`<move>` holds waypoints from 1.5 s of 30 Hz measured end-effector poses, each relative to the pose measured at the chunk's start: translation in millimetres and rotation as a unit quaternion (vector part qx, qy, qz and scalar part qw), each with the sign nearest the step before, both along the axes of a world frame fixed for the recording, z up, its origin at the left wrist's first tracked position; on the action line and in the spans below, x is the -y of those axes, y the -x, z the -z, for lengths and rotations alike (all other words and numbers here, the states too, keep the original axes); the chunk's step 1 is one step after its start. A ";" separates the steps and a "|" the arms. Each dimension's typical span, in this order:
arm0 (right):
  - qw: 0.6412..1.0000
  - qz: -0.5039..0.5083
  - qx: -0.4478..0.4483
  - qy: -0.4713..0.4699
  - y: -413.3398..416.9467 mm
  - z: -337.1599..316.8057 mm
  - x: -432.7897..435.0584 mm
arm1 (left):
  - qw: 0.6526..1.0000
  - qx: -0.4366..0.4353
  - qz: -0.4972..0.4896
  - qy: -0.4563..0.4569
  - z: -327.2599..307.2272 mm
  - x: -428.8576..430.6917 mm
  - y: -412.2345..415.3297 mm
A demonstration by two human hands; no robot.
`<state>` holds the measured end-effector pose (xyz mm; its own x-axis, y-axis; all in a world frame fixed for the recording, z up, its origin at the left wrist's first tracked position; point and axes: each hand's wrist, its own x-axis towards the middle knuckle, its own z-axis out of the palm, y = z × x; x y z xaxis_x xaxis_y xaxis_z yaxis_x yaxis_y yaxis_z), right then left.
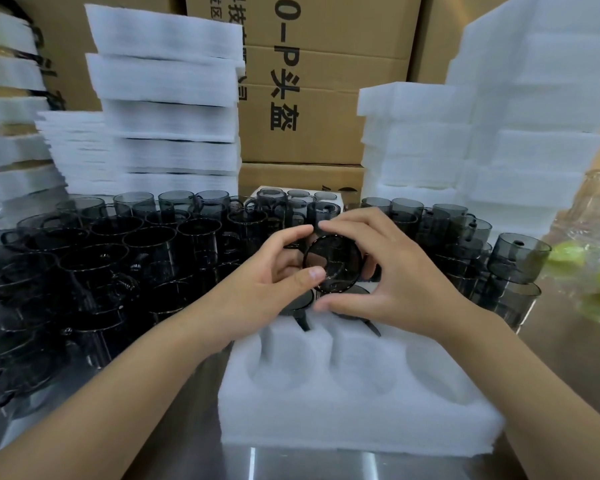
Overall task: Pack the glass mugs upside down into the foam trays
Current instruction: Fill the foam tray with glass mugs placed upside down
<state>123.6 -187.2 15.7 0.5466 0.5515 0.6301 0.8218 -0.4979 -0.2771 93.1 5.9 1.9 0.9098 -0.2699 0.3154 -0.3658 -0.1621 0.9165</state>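
A dark smoked-glass mug (pixel 333 263) is held above the far row of a white foam tray (pixel 354 420), its round base facing me. My left hand (pixel 267 271) pinches its left side between thumb and fingers. My right hand (pixel 395 271) curls round its right side. Two mugs (pixel 355 292) sit upside down in far pockets of the tray, largely hidden under my hands. Three near pockets show only foam.
Several dark glass mugs (pixel 118 258) crowd the steel table on the left and behind the tray, more (pixel 513 261) on the right. Stacks of foam trays (pixel 167 109) (pixel 499 133) and cardboard boxes (pixel 302 98) rise behind. A plastic bag with yellow-green contents (pixel 586 268) lies far right.
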 end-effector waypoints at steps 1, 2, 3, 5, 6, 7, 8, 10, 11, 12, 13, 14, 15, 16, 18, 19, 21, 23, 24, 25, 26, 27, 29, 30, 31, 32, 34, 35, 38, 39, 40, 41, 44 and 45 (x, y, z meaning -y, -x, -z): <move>1.000 -0.001 -0.006 -0.003 -0.2 0.2 -0.8 | 1.000 0.003 0.000 -0.002 -0.2 0.3 -0.2; 1.000 -0.002 -0.012 -0.010 0.0 0.6 -1.6 | 1.000 0.003 -0.002 -0.002 -0.7 -0.2 -0.4; 1.000 -0.004 -0.017 -0.019 0.2 1.0 -2.5 | 1.000 0.001 -0.003 0.000 -1.1 -0.9 -1.0; 0.999 -0.004 -0.025 -0.042 0.7 0.9 -3.3 | 1.000 -0.005 -0.001 -0.001 -1.2 -2.5 -2.1; 0.997 -0.004 -0.042 -0.062 1.0 -0.4 -3.0 | 1.000 -0.006 0.000 -0.006 -1.1 -3.1 -2.4; 0.993 -0.006 -0.074 -0.091 0.7 -2.8 -1.9 | 1.000 -0.006 -0.002 -0.017 -0.7 -3.4 -3.0; 0.986 -0.010 -0.118 -0.120 0.2 -5.9 0.9 | 1.000 -0.007 -0.003 -0.031 -0.3 -3.6 -3.3; 0.970 -0.030 -0.196 -0.138 -2.7 -12.6 10.2 | 0.998 -0.010 -0.006 -0.056 1.2 -3.0 -3.7; 0.966 -0.037 -0.223 -0.124 -3.9 -15.2 15.1 | 0.998 -0.012 -0.006 -0.067 2.4 -2.5 -4.1; 0.963 -0.038 -0.244 -0.110 -4.6 -17.1 19.3 | 0.997 -0.013 -0.006 -0.077 3.2 -1.9 -3.9; 0.959 -0.034 -0.262 -0.101 -5.5 -18.2 22.5 | 0.996 -0.011 -0.004 -0.083 3.3 -0.9 -3.5; 0.955 -0.028 -0.278 -0.097 -6.6 -18.8 25.1 | 0.996 -0.010 -0.002 -0.087 2.9 -0.1 -2.6; 0.952 -0.024 -0.292 -0.090 -7.7 -19.2 27.7 | 0.996 -0.009 0.000 -0.089 2.6 0.5 -1.8; 0.949 -0.022 -0.304 -0.079 -8.2 -20.2 30.0 | 0.996 -0.007 0.002 -0.091 2.1 0.8 -0.8; 0.946 -0.016 -0.318 -0.057 -8.0 -23.4 36.1 | 0.995 -0.002 0.006 -0.101 1.5 0.6 0.3; 0.945 -0.009 -0.321 -0.056 -7.7 -25.5 40.5 | 0.994 0.001 0.007 -0.107 1.5 0.5 0.8; 0.942 0.007 -0.327 -0.072 -6.5 -30.5 50.7 | 0.994 0.005 0.006 -0.113 1.4 0.2 1.4; 0.937 0.016 -0.341 -0.079 -6.1 -33.5 59.2 | 0.993 0.005 0.005 -0.116 1.3 0.2 1.8; 0.933 0.019 -0.352 -0.069 -6.2 -33.7 62.0 | 0.993 0.004 0.004 -0.117 1.5 0.1 1.9; 0.930 0.022 -0.364 -0.052 -6.1 -33.5 64.1 | 0.993 0.003 0.002 -0.120 1.8 0.1 1.8; 0.926 0.025 -0.376 -0.033 -6.0 -32.8 65.5 | 0.993 0.004 -0.001 -0.121 2.1 0.1 1.6; 0.922 0.029 -0.387 -0.016 -6.0 -32.1 66.2 | 0.992 0.004 -0.003 -0.123 2.3 0.0 1.3; 0.915 0.034 -0.401 0.009 -6.0 -30.8 67.4 | 0.992 0.006 -0.004 -0.124 2.5 0.2 1.3; 0.913 0.034 -0.406 0.019 -6.2 -30.5 67.8 | 0.992 0.006 -0.003 -0.124 2.3 0.3 1.5; 0.911 0.033 -0.411 0.031 -6.4 -30.1 68.5 | 0.992 0.006 -0.003 -0.125 2.2 0.4 1.8; 0.908 0.033 -0.415 0.044 -7.2 -29.8 69.2 | 0.992 0.005 -0.005 -0.128 2.4 0.1 2.1; 0.902 0.031 -0.424 0.071 -8.9 -29.2 70.7 | 0.991 0.005 -0.007 -0.133 2.3 -0.5 2.6; 0.899 0.030 -0.429 0.084 -9.7 -28.6 71.4 | 0.991 0.004 -0.006 -0.134 2.2 -0.7 2.9; 0.891 0.035 -0.439 0.106 -12.3 -25.9 72.5 | 0.991 0.002 -0.002 -0.136 1.5 -0.6 3.1; 0.892 0.039 -0.436 0.111 -13.1 -25.3 72.5 | 0.991 0.001 -0.002 -0.136 1.4 -0.5 3.1; 0.893 0.043 -0.431 0.118 -13.7 -25.0 72.5 | 0.991 0.001 -0.003 -0.137 1.3 -0.4 3.1; 0.894 0.046 -0.426 0.127 -14.1 -24.7 72.4 | 0.991 0.000 -0.004 -0.137 1.3 -0.1 3.0; 0.893 0.049 -0.422 0.149 -15.3 -24.7 72.9 | 0.990 0.000 -0.007 -0.140 1.2 0.0 3.3; 0.892 0.049 -0.422 0.153 -15.8 -24.7 73.4 | 0.990 0.000 -0.008 -0.143 1.1 0.1 3.5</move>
